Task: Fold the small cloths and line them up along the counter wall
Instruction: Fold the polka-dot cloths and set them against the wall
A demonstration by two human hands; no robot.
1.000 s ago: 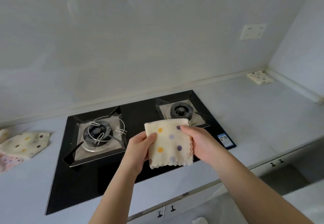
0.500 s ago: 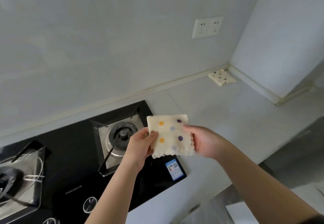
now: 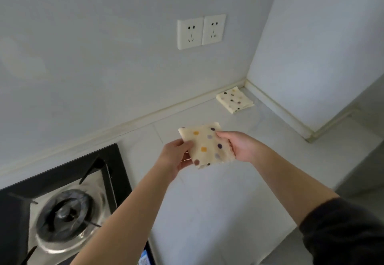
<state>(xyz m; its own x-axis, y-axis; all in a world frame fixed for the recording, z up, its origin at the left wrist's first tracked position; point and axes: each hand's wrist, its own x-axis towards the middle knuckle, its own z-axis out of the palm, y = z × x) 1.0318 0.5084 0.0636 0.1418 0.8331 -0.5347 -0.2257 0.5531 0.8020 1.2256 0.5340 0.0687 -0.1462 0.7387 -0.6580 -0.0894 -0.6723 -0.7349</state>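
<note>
— Two hands on one cloth (image 3: 204, 146), was that how you had it?

— Yes. Your left hand (image 3: 176, 154) pinched its left edge and your right hand (image 3: 239, 146) pinched the right edge, thumbs on top. You held it folded in the air above the counter (image 3: 218, 202), between the stove (image 3: 62, 202) and the corner, and it touched nothing below.

— And where was the row?

— Only a second cloth (image 3: 234, 99) was in sight. It lay flat and folded in the corner, right against the strip at the foot of the back wall (image 3: 124, 57). Yours was well apart from it.

— What could have gone wrong from there?

— The fold, I'd judge. The cloth looked soft and limp, so had you let go with one hand before it lay flat, the layers could have fallen open. Had you set it down askew, its edge would not have run along the wall in line with the other. Had you put it down short, on the stove side, you'd have left a gap in the row and had fabric near the burner (image 3: 66, 215).
</note>
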